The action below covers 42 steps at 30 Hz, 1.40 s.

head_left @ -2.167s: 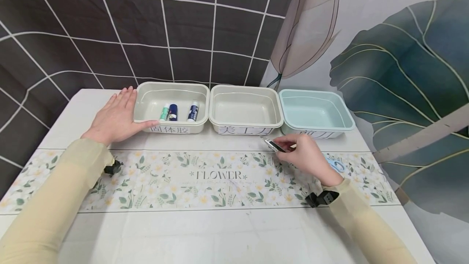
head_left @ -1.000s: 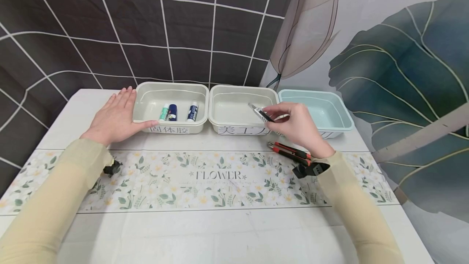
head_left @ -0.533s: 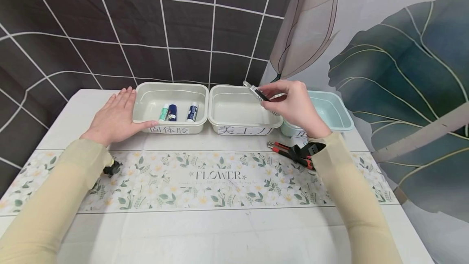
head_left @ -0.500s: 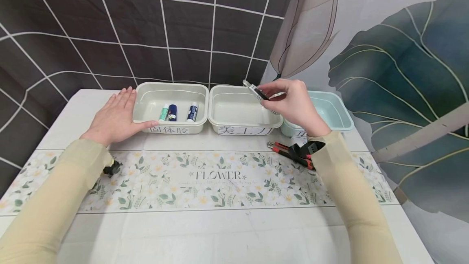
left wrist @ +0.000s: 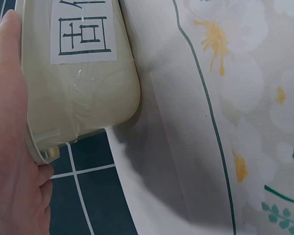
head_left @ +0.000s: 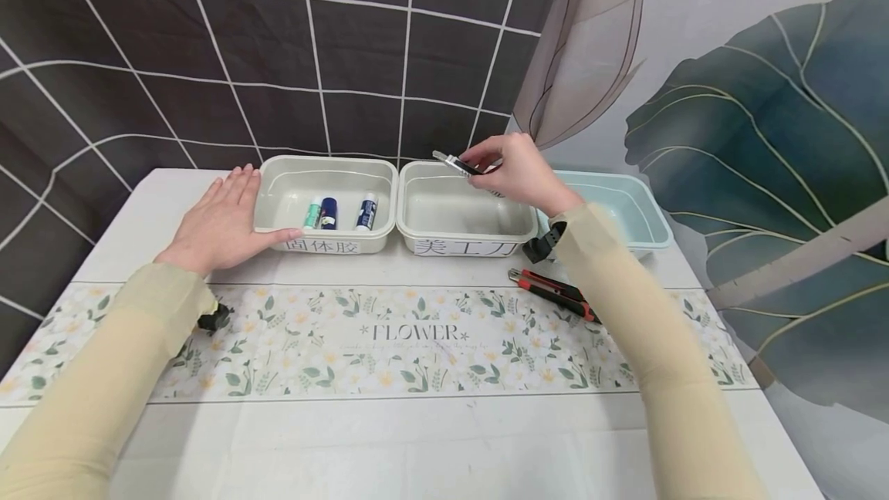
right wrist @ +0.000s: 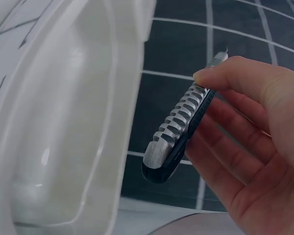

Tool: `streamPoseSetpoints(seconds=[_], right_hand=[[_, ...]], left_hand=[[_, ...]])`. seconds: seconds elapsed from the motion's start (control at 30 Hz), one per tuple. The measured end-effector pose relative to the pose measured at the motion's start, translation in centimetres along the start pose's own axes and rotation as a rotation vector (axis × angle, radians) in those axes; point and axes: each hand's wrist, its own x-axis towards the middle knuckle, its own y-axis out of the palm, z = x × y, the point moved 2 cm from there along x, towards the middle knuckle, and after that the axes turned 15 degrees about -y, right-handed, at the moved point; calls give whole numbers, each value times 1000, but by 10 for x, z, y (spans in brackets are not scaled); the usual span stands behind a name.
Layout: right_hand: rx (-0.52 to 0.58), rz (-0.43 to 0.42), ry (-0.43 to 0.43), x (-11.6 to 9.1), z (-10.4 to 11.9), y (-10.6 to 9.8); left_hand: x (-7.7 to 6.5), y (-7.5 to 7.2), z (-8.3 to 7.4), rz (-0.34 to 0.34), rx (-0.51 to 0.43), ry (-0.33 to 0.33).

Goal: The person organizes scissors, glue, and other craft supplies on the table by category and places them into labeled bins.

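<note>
In the head view my right hand [head_left: 517, 172] pinches a silver-and-black utility knife [head_left: 454, 164] over the rear of the middle cream bin [head_left: 465, 239]. The right wrist view shows the thumb and index finger on the knife's ridged handle [right wrist: 174, 125], blade end pointing away. My left hand [head_left: 215, 231] lies with straight fingers against the left end of the left cream bin [head_left: 378, 242], thumb along its front rim. Inside that bin lie a green-and-white glue stick [head_left: 312, 214], a dark blue one [head_left: 329, 214] and a blue-and-white one [head_left: 366, 212].
A light blue bin [head_left: 628, 214] stands at the right end of the row, partly behind my right forearm. Red-and-black utility knives [head_left: 552, 292] lie on the floral tablecloth [head_left: 417, 361], their rear ends hidden by the sleeve. A dark grid-patterned cloth [head_left: 278, 45] hangs behind.
My right hand has lifted the knife from above the cloth and moved it up and left over the middle bin. The red-and-black knives have come into view; the light blue handle is now covered.
</note>
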Motion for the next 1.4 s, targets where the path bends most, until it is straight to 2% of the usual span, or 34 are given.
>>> streamPoseSetpoints(seconds=[0.27, 0.47, 0.73, 0.9, 1.2, 1.4], right_hand=[[-50, 128, 93, 7, -19, 23], [-84, 176, 129, 4, -23, 28], [-77, 125, 114, -2, -22, 23], [-58, 76, 102, -4, -18, 14], [-68, 24, 45, -10, -10, -2], [-69, 6, 36, -16, -5, -10]], left_hand=[[0, -1, -1, 3, -1, -2], [-1, -1, -1, -2, -2, -2], [-1, -2, -2, -6, -2, 2], [-2, -2, -2, 1, 3, 0], [-2, -1, -2, 11, -1, -4], [-2, 0, -2, 10, -2, -7]])
